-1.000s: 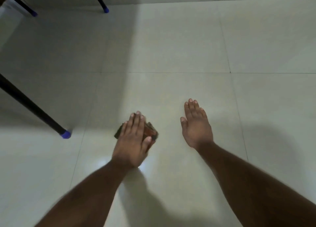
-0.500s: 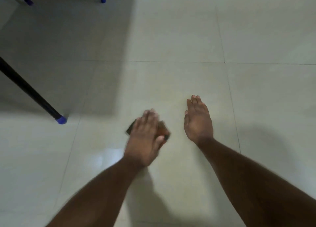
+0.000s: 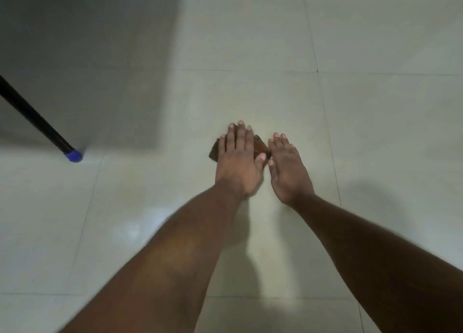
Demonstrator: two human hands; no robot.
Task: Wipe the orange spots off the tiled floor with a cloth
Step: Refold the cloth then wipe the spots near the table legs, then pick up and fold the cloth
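Pressing cloth [image 3: 260,146] flat under left hand [image 3: 238,162], fingers straight; right hand [image 3: 288,169] flat on floor [image 3: 250,94], just right of cloth, nothing held.

The left hand [image 3: 239,161] presses a dark cloth [image 3: 215,152] flat on the tiled floor [image 3: 250,44]; the right hand [image 3: 288,167] lies flat just beside it.

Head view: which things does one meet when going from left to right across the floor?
Black furniture leg with blue cap → left hand pressing the cloth → right hand.
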